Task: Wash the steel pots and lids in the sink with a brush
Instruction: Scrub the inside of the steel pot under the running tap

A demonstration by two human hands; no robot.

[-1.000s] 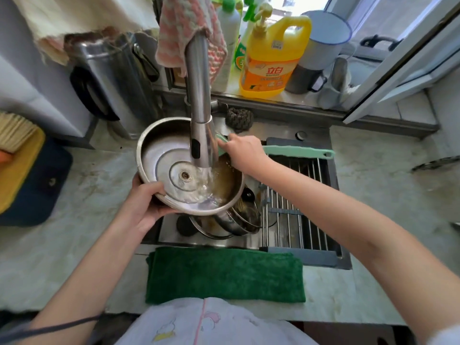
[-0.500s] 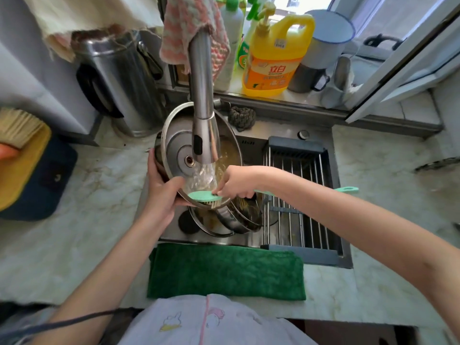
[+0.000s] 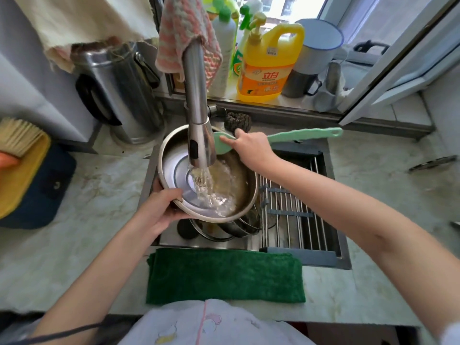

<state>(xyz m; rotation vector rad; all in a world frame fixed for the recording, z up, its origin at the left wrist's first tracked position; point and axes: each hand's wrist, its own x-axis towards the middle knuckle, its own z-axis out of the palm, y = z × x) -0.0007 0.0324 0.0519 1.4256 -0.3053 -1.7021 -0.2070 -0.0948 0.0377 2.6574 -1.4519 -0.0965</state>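
A steel lid (image 3: 174, 165) lies hollow side up over the sink (image 3: 343, 255), under the running tap (image 3: 199, 135). Brownish water pools in it. My left hand (image 3: 159, 210) grips its near rim from below. My right hand (image 3: 251, 148) holds a mint green brush (image 3: 303, 134) at the lid's far rim, with the brush head at the tap's spout and the handle pointing right. Below the lid, more steel pots and a glass lid (image 3: 234, 227) sit in the sink, partly hidden.
A steel drain rack (image 3: 291, 220) fills the sink's right half. A green cloth (image 3: 224, 277) lies on the front counter. A yellow detergent jug (image 3: 268, 63), bottles and mugs stand on the sill. A tall steel pot (image 3: 119, 93) stands back left; a dark scourer (image 3: 237, 120) sits behind the sink.
The lid has tipped from nearly upright back to flat and hollow side up. My right hand has carried the brush from the lid's near edge to its far rim.
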